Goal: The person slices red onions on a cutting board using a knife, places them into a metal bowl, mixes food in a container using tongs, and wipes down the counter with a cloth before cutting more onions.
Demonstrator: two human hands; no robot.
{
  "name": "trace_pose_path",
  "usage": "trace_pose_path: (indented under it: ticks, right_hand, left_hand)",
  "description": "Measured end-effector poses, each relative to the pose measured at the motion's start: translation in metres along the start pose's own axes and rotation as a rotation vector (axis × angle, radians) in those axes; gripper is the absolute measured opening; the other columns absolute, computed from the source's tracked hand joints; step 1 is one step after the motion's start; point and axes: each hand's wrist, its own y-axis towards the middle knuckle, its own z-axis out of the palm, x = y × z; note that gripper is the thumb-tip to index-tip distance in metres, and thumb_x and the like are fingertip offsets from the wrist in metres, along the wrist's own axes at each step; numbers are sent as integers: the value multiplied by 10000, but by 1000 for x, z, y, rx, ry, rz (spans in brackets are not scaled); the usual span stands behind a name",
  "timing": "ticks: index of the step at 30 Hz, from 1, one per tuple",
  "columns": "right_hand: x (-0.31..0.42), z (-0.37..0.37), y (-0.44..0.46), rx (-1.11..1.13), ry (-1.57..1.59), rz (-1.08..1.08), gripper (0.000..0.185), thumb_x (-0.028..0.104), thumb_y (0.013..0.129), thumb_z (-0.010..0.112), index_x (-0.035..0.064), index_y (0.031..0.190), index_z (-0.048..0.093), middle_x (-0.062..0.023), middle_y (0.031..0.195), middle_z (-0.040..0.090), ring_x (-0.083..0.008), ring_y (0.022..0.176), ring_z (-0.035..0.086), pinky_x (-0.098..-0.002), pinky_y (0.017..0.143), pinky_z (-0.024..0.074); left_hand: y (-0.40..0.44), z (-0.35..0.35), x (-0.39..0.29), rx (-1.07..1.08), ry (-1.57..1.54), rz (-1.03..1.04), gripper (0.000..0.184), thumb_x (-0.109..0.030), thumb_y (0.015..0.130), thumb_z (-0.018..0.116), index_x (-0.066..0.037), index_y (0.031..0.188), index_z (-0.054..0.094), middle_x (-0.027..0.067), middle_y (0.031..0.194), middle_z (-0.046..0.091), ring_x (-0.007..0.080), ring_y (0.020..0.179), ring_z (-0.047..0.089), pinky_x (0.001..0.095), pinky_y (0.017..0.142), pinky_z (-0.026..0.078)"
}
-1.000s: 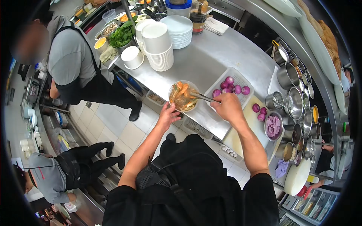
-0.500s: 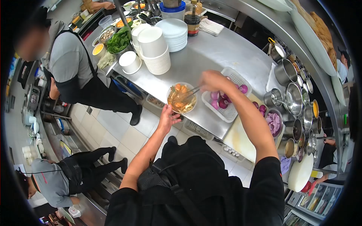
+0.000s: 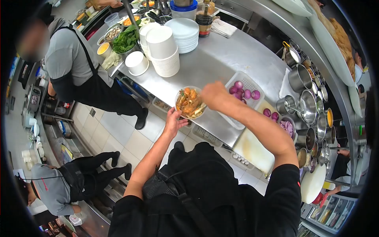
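Note:
My left hand (image 3: 173,123) grips the near edge of a white bowl (image 3: 196,117) at the front edge of the steel counter, its fingers reaching under the side. Inside lie saucy orange-brown food pieces (image 3: 190,101) and pale strips. Just right of the rim is my right hand (image 3: 215,96), closed and blurred by motion. The slim metal utensil it held half a second ago is now hidden. Behind my right forearm, a white perforated basket (image 3: 252,81) holds peeled purple onions (image 3: 247,94).
Stacked white tubs (image 3: 165,53) and plates (image 3: 184,33) stand farther back. To the right are a cutting board (image 3: 252,152), a bowl of sliced onion (image 3: 287,125) and several metal pots (image 3: 299,77). One co-worker (image 3: 75,59) stands left across the aisle, another (image 3: 59,185) lower left.
My right hand has shifted slightly left and down, nearer the bowl, and the utensil has gone out of sight. My left hand stays on the bowl. The upper-left co-worker's arm has lowered.

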Motion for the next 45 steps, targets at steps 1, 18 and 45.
trace_pose_path:
  ticks: [1, 18, 45]
  right_hand:
    - [4, 14, 4, -58, 7, -17, 62, 65, 729, 684, 75, 745, 743, -145, 773, 715, -316, 790, 720, -421, 663, 570]
    - [5, 119, -42, -516, 148, -36, 70, 89, 732, 606, 26, 754, 630, -127, 686, 656, -272, 648, 686, -390, 557, 545]
    - [-7, -44, -11, -123, 100, 135, 123, 97, 768, 663, 43, 834, 751, -177, 845, 726, -328, 820, 724, -440, 709, 573]
  left_hand:
    - [-1, 1, 0, -3, 1, 3, 770, -257, 857, 639, -99, 1478, 214, 192, 1234, 440, 376, 928, 627, 496, 797, 572]
    - [0, -7, -7, 77, 22, -32, 632, -252, 918, 644, -102, 1419, 289, 174, 1213, 502, 358, 957, 657, 460, 806, 581]
    - [-5, 11, -2, -130, 144, 195, 382, -141, 903, 716, -108, 1147, 424, 103, 1074, 541, 236, 929, 600, 416, 787, 586]
